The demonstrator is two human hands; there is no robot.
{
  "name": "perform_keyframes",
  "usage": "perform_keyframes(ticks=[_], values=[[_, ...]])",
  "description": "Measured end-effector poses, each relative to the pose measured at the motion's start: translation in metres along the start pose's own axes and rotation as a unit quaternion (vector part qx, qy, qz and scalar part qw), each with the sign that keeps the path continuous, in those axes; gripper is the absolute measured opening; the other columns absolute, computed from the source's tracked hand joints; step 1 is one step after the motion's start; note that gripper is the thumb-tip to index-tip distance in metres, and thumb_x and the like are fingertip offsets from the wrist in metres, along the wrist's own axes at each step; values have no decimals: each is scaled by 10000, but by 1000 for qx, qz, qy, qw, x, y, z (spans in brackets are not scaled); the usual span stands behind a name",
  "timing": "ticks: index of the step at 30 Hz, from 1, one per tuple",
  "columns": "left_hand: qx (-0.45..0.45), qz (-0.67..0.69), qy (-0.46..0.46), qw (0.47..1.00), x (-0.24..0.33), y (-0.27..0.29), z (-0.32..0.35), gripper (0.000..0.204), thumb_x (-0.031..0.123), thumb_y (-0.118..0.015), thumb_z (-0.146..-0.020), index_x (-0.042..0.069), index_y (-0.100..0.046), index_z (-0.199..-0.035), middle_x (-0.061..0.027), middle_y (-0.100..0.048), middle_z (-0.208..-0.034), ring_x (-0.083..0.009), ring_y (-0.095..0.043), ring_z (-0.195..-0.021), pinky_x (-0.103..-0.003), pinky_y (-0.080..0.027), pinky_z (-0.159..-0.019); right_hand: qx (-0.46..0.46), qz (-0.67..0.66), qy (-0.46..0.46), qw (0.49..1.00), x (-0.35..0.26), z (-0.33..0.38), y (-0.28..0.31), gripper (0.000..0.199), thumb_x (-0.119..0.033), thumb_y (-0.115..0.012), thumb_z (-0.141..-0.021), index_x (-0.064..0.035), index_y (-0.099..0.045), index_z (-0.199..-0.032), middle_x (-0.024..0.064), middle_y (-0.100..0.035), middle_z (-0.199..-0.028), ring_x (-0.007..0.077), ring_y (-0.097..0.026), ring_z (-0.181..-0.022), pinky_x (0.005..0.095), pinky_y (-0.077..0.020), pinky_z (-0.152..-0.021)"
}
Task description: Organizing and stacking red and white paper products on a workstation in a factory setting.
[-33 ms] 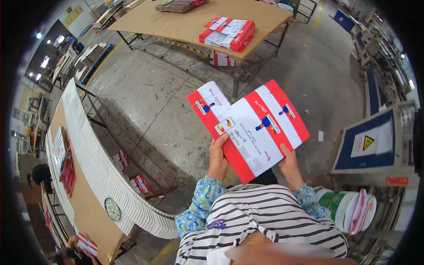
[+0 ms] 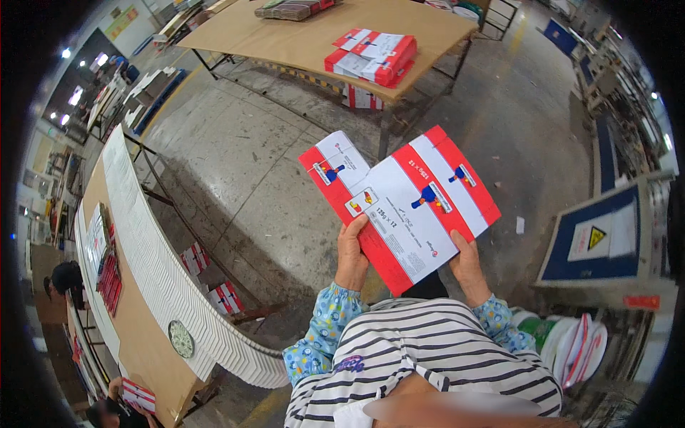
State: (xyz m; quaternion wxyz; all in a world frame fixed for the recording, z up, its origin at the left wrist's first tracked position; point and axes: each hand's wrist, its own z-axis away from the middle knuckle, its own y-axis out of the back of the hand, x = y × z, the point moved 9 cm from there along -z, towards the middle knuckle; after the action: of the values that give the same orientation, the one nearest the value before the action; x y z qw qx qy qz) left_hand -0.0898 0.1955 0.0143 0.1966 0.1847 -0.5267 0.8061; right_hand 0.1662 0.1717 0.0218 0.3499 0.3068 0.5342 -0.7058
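A flat, unfolded carton blank [image 2: 402,227], white with red bands and small blue figures, is held up in front of my body. It lies tilted, its printed face toward me, with a narrower flap sticking out at its upper left. At the lower left edge my left hand [image 2: 352,255] grips it, thumb on the printed side. My right hand [image 2: 468,269] pinches the lower right edge, thumb on top. The fingers behind the cardboard are hidden. Patterned blue sleeve covers are on both forearms.
Ahead stands a brown-topped table [image 2: 285,39] bearing a stack of red-and-white cartons [image 2: 374,55]. A long curved row of white sheets [image 2: 168,235] lines the left table [image 2: 153,349], where another person [image 2: 128,403] handles a carton. A blue-panelled machine [image 2: 606,232] and white buckets [image 2: 571,346] are at right.
The background has shifted very slightly in the view. Both hands keep the same grip on the carton blank, which has hardly moved.
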Motion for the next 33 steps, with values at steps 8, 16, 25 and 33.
perform_keyframes(ticks=[8, 16, 25, 33], values=[[33, -44, -104, 993, 43, -37, -45, 392, 139, -674, -850, -35, -543, -1176, -131, -638, -1105, -224, -633, -985, -344, -531, -860, -52, 57, 79, 994, -46, -99, -52, 420, -131, -647, -844, 1, -529, -1225, 84, -613, -1135, 194, -585, -1050, 333, -447, -924], [46, -60, -114, 991, 66, -51, -102, 439, 233, -668, -880, -54, -533, -1184, -142, -617, -1129, -214, -628, -974, -321, -529, -854, -92, 69, 28, 993, -39, -185, -77, 458, -190, -674, -836, -4, -533, -1230, 86, -600, -1155, 188, -566, -1059, 345, -432, -939], [129, -81, -105, 983, 48, -20, -109, 473, 262, -677, -873, -75, -528, -1170, -155, -631, -1084, -226, -639, -936, -327, -541, -813, -93, 116, -12, 989, -13, -210, -58, 448, -219, -726, -811, -3, -572, -1173, 85, -635, -1090, 166, -601, -976, 309, -488, -850], [159, -107, -87, 978, 37, -16, -98, 462, 241, -683, -863, -108, -544, -1132, -187, -635, -1085, -237, -643, -938, -332, -526, -828, -69, 256, -77, 961, -16, -198, -34, 465, -350, -739, -796, -21, -602, -1094, 44, -654, -880, 103, -615, -685, 240, -482, -495]])
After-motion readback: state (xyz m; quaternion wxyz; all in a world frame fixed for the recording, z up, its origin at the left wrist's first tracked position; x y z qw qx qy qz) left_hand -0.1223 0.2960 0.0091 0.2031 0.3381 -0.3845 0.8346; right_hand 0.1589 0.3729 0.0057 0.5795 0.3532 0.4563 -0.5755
